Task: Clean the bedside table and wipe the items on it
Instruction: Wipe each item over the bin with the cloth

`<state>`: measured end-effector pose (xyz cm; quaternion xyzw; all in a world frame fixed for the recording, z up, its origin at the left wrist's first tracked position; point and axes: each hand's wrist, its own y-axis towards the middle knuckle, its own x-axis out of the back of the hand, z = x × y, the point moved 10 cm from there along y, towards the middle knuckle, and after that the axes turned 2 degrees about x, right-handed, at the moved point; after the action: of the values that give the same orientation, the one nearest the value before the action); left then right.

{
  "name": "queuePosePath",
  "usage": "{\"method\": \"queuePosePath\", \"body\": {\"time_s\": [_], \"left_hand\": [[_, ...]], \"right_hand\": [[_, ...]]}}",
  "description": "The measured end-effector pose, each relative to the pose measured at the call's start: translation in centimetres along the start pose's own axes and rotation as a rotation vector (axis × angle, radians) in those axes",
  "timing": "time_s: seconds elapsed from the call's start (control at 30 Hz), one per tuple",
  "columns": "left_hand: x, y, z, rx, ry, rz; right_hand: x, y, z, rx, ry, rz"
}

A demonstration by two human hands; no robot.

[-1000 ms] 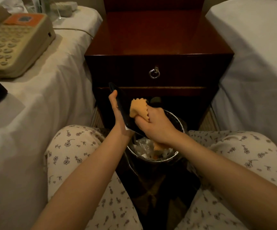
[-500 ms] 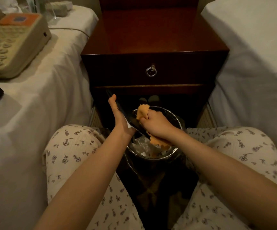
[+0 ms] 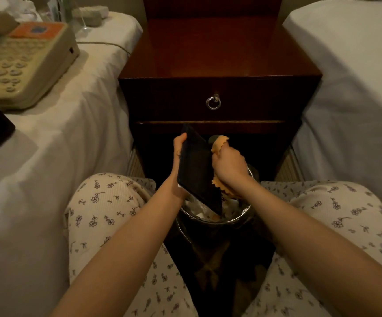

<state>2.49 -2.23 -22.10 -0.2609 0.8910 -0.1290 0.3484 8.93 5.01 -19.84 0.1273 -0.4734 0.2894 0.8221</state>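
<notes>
Left hand [image 3: 178, 165] still clamps tray [image 3: 196, 170] over bin [image 3: 242, 215], 6 o'clock of table [image 3: 219, 53]. Right hand [image 3: 229, 165], gripping cloth [image 3: 219, 143], is back at tray's 12 o'clock edge. I read it as another wipe pass.

Wears cream, ribbed trousers [image 3: 107, 202] sprinkled with small dark flower sprigs on left and right legs, and shows bare forearms [image 3: 121, 259].

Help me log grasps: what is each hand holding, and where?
Left hand grips the dark tray by its left edge; right hand clutches the orange cloth, bunched.

no readable text anywhere, telephone [image 3: 28, 65] markings too blurred
</notes>
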Motion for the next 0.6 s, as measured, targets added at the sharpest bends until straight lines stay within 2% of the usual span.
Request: {"method": "queuePosePath", "body": {"time_s": [0.07,0.13,0.23,0.3,0.4,0.5,0.53,0.6], "left_hand": [[-0.2,0.1,0.1,0.026,0.078,0.003],[-0.4,-0.1,0.2,0.041,0.133,0.023],[-0.4,-0.4,0.4,0.011,0.220,0.039],[-1.4,-0.7,0.8,0.061,0.232,0.111],[-1.1,-0.7,1.5,0.148,0.220,0.081],[-0.9,-0.1,1.5,0.144,0.219,0.077],[-1.1,-0.1,1.3,0.122,0.232,0.087],[-1.5,0.0,1.0,0.118,0.238,0.111]], "right_hand": [[0.4,0.5,-1.6,-0.085,0.020,-0.037],[0.5,0.7,-2.0,-0.091,0.015,-0.062],[1.8,0.7,-0.8,0.002,-0.004,-0.183],[2.7,0.9,0.1,0.068,0.055,-0.244],[1.8,1.9,-0.1,0.076,0.154,-0.129],[0.5,2.1,-2.1,-0.062,0.067,0.048],[0.4,1.9,-2.8,-0.120,0.033,0.066],[0.9,1.5,-3.5,-0.202,0.071,-0.008]]}}
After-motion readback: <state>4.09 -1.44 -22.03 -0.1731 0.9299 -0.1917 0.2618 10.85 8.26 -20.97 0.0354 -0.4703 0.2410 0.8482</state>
